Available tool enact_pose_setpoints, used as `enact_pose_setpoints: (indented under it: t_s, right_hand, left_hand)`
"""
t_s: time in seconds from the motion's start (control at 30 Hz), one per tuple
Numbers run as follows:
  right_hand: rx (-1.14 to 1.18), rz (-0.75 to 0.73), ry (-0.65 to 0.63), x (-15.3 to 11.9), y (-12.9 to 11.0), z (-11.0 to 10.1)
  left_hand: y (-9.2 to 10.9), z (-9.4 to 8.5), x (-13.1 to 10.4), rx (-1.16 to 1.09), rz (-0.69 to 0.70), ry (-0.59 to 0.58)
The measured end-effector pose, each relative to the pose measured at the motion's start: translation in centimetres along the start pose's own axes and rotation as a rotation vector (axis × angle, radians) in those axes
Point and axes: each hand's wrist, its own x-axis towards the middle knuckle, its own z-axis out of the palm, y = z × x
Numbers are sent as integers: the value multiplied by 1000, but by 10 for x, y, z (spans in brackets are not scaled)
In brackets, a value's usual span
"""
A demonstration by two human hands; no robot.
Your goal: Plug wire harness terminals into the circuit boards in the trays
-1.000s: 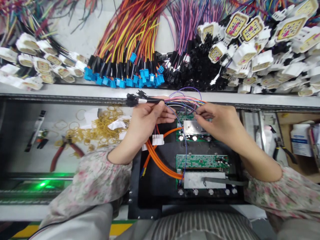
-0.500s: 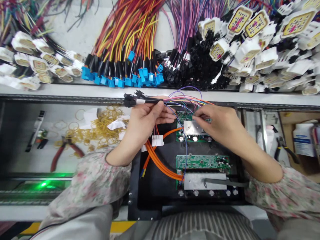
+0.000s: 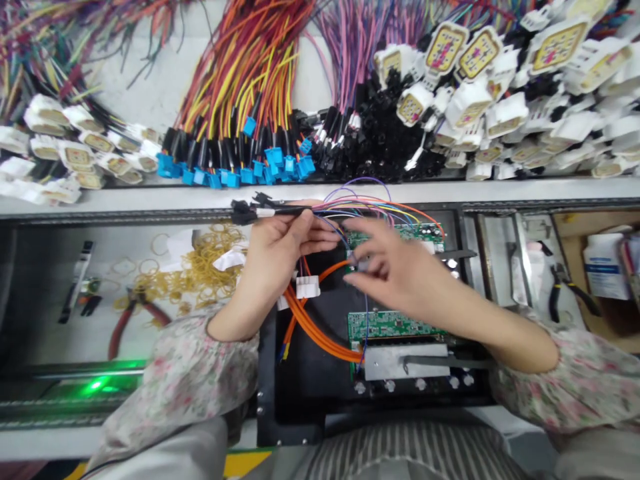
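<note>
My left hand [image 3: 285, 243] pinches a wire harness [image 3: 295, 211] near its black connectors [image 3: 247, 210], which stick out to the left. Thin coloured wires run from it to the upper green circuit board [image 3: 420, 233]. My right hand [image 3: 390, 267], somewhat blurred, hovers over that board with thumb and fingers apart and no visible hold. A purple wire [image 3: 367, 313] passes beside its fingertips and down to the lower circuit board [image 3: 395, 323], which carries a metal plate [image 3: 430, 360]. Both boards sit in a black housing [image 3: 300, 400]. Thick orange cables [image 3: 320, 333] and a white connector [image 3: 307, 287] lie left of them.
Bundles of wires with blue connectors [image 3: 240, 177], black connectors [image 3: 380, 147] and white connectors [image 3: 465, 103] lie along the back shelf. Red-handled pliers [image 3: 123, 327] and yellow rubber bands [image 3: 200, 267] are at the left. Black-and-yellow cutters [image 3: 560, 290] and a white bottle [image 3: 607, 267] stand at the right.
My right hand has moved left and slightly down from the upper board's metal plate, and its fingers have spread. My left hand keeps its hold on the harness. The view has shifted slightly.
</note>
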Motion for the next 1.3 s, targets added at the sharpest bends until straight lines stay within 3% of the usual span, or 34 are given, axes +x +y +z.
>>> enact_pose_setpoints:
  t_s: [0.1,0.2,0.27,0.4,0.53,0.77,1.13,1.3]
  right_hand:
    - [27,5,-121,-6,2,-13]
    - [-243,95,-39,-15,17,-51]
    - [-438,149,83,-22,27,-73]
    - [-310,198,301,-28,39,-80]
    - [-235,183,307,-23,52,-63]
    - [-341,134,271,-18,67,-55]
    - [-545,65,197,-19,68,-55]
    - [-608,-9,166,-20,66,-51]
  left_hand:
    - [6,-10,-5,383,209,32]
    - [18,-14,-6,1124,402,-6]
    - [26,-9,-5,1553,383,-84]
    - [33,13,-5,1830,316,-168]
    - [35,23,-6,1931,318,-230]
    - [33,12,4,1879,353,-203]
    - [38,-23,13,1330,375,-17]
    - [44,-60,40,1139,275,135]
